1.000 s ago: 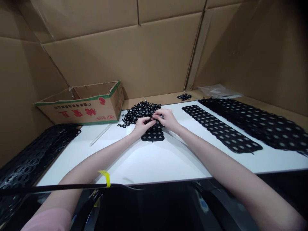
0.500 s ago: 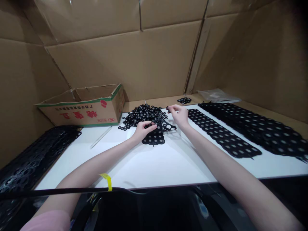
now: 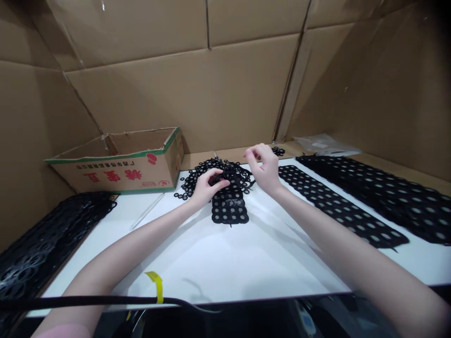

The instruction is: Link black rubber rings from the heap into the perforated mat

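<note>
My left hand [image 3: 205, 188] bends its thumb and fingers round the upper part of a black sheet with rows of round pale holes [image 3: 229, 209]. That sheet lies on the white table, its far end overlapping a heap of small black rings [image 3: 197, 174]. Raised to the right of the heap is my right hand [image 3: 263, 168], its fingers curled and the thumb apart from them. No black piece shows at its fingertips. Behind the right hand, a few black rings [image 3: 278, 151] lie near the cardboard wall.
An open carton [image 3: 116, 176] stands at the back left. Black ring sheets [image 3: 45, 234] are stacked at the left edge. Further holed strips [image 3: 338, 202] and a thicker stack [image 3: 387, 190] lie on the right. A clear bag [image 3: 324, 143] rests behind. A black cable [image 3: 116, 300] crosses the front.
The small black piece at my right fingertips no longer shows, and the thumb has parted from the fingers. My left hand stays at the sheet. The whole view has shifted slightly.
</note>
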A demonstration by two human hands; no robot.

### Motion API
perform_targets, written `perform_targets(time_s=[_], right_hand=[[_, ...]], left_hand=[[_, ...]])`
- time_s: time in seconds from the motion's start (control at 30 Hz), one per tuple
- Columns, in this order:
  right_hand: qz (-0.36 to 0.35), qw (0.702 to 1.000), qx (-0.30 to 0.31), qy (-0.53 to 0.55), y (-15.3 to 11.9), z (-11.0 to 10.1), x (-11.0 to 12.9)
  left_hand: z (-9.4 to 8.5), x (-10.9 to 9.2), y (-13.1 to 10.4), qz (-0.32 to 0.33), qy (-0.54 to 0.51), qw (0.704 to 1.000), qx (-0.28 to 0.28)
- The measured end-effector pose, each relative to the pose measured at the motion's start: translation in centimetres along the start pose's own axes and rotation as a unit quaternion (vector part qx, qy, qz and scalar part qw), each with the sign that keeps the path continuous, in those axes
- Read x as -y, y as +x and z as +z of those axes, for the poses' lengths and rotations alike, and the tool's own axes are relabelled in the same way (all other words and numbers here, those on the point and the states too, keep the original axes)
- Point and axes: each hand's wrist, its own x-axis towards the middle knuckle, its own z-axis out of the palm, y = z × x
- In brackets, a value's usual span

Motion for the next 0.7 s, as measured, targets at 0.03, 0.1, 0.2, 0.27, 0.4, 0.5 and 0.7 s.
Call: perform_targets(time_s=[0.03, 0.1, 0.2, 0.27, 0.4, 0.5, 0.7], right_hand=[[0.0, 1.0, 0.016, 0.006, -0.5, -0.4, 0.5], [0.0, 0.995, 0.101, 0.009, -1.7, -0.6, 0.8], [0.053, 0.978, 0.199, 0.038, -3.1, 0.0, 0.4], [0.101, 0.965, 0.224, 0.096, -3.7, 0.6, 0.0], [0.161, 0.922, 0.243, 0.256, -4.2, 1.2, -0.1], [0.211, 0.887, 0.236, 0.336, -4.5, 0.9, 0.1], [0.254, 0.861, 0.219, 0.382, -4.9, 0.4, -0.3]], left_hand=[[-0.2, 0.0, 0.5, 0.001, -0.009, 1.0, -0.008], [-0.6, 0.0, 1.2, 0.007, -0.031, 0.999, -0.015], [-0.8, -0.1, 1.9, 0.019, -0.056, 0.998, -0.021], [-0.8, -0.1, 1.9, 0.021, -0.063, 0.998, -0.015], [-0.6, -0.2, 1.3, 0.033, -0.021, 0.999, -0.029], [-1.0, -0.7, 0.5, 0.099, 0.086, 0.989, -0.073], [-1.7, -0.8, -1.2, 0.187, 0.179, 0.965, 0.04]])
